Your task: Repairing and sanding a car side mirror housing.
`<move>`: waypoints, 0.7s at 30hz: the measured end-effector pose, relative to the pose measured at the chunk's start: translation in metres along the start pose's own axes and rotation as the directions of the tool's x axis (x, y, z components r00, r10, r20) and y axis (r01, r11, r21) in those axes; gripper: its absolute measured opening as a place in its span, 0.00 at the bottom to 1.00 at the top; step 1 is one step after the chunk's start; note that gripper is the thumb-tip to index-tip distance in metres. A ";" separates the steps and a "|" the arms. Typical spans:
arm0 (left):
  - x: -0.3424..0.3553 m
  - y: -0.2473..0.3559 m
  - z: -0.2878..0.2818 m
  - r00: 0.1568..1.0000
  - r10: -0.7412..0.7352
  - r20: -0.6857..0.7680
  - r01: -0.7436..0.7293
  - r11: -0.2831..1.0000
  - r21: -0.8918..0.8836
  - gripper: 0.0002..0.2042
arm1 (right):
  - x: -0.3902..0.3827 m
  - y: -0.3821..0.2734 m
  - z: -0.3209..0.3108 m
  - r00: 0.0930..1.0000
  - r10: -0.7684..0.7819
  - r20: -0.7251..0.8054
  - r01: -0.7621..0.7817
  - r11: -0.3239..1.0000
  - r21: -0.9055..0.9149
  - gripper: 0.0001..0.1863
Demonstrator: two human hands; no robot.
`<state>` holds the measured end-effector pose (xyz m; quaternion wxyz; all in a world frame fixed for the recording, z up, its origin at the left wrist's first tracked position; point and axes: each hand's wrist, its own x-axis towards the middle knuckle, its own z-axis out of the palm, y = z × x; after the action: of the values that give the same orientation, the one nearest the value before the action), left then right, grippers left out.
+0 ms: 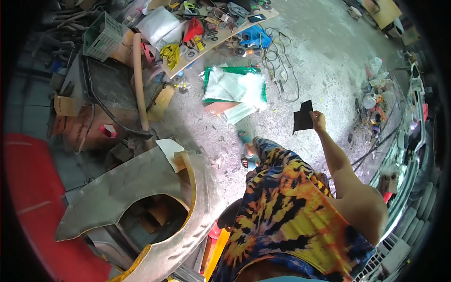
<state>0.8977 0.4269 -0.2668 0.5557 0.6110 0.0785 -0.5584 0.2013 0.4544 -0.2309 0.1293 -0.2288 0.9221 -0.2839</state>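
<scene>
- Your right hand (318,121), right of centre in the frame, is closed in a pinch on the right edge of a black sheet (303,118).
- The black sheet is held out over the floor (329,61); its outline is stepped at the upper left.
- Your left hand lies outside the view, so I cannot tell how it stands.
- Your bare right arm (339,162) runs up from the lower right; your patterned shirt (282,202) fills the lower middle, with your sandals (250,162) near the centre.
- Left of the black sheet and well apart from it, clear bags (228,84) lie on a green sheet (206,74) on the floor.
- At the top of the frame, a low worktop (170,71) carries a yellow cloth (171,56), a red item (192,29), a tape roll (190,54), a phone (257,18) and small tools.
- Right of the worktop you have a blue bag (255,36) and a looped cable (297,77).
- At the lower left stands a curved grey panel (103,197), a white piece (169,151) at its top; a red panel (33,202) is farther left.
- A crate (101,40) and a long tube (138,80) sit at the upper left.
- Along the right rim, where the lens bends things, the heap (376,101) looks like mixed scraps.
</scene>
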 end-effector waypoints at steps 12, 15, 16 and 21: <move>-0.101 -0.220 0.057 0.986 0.003 -0.165 -0.027 0.989 -0.144 0.18 | 0.313 -0.021 0.023 0.963 -0.213 0.167 0.212 0.977 0.026 0.20; -0.132 -0.255 0.166 0.949 0.084 -0.304 -0.084 0.996 0.013 0.19 | 0.377 -0.025 0.019 0.914 -0.033 0.405 -0.018 0.993 0.120 0.16; -0.142 -0.267 0.183 0.982 0.032 -0.187 -0.048 0.995 -0.085 0.18 | 0.392 -0.037 0.018 0.867 -0.092 0.490 0.013 0.987 0.161 0.14; -0.175 -0.353 0.269 0.996 -0.037 -0.086 0.028 0.994 -0.109 0.18 | 0.457 -0.048 0.020 0.692 -0.177 0.699 0.180 0.981 0.071 0.12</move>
<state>0.4214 0.4428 -0.2763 0.5747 0.6028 0.1426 -0.5349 -0.1682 0.1831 -0.2688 0.4413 -0.4081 0.7774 -0.1853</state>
